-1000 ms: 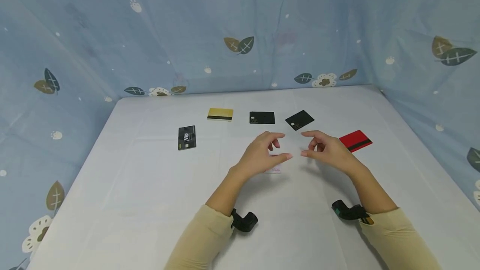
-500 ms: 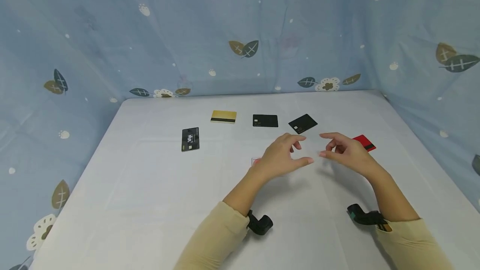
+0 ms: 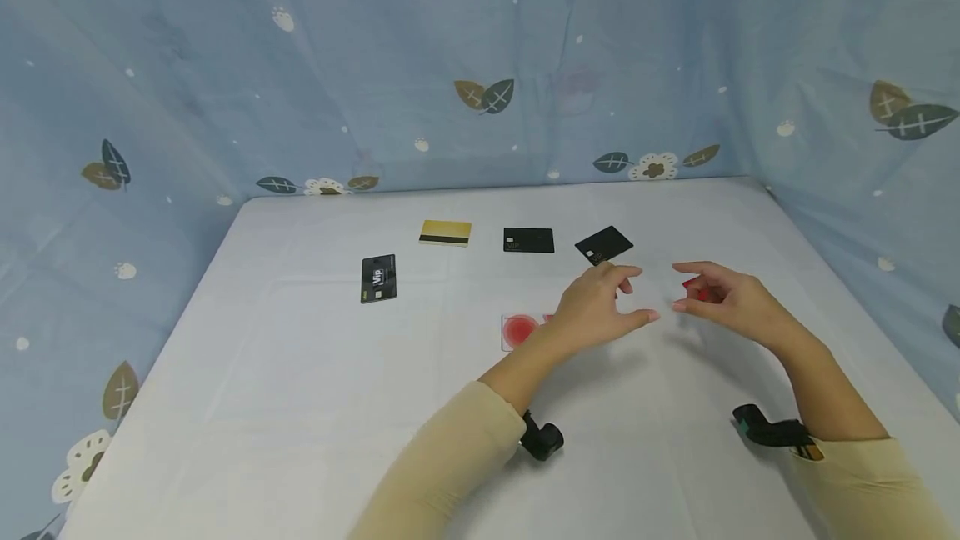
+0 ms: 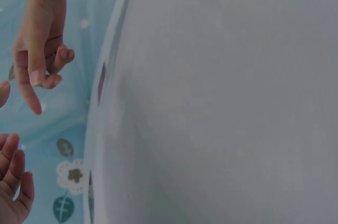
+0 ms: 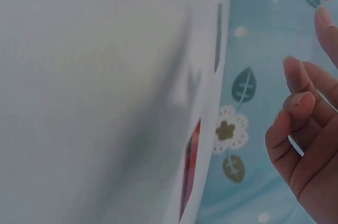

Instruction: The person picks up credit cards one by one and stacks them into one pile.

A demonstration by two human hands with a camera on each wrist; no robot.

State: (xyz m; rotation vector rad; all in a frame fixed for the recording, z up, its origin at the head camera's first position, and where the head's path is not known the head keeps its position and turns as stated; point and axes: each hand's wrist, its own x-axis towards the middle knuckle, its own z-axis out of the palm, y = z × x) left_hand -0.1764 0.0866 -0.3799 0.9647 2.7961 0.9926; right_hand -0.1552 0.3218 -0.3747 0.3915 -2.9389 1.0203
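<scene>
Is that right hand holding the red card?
No, the right wrist view shows the red card lying on the table, apart from the right hand.

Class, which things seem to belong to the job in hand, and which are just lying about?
Probably the job, by nearness, as the left hand and right hand hold nothing:
- red card, partly hidden in the head view
- red-circle card, partly hidden there too
- angled black card

Probably just lying about:
- gold card
- level black card
- dark Vip card, far left
</scene>
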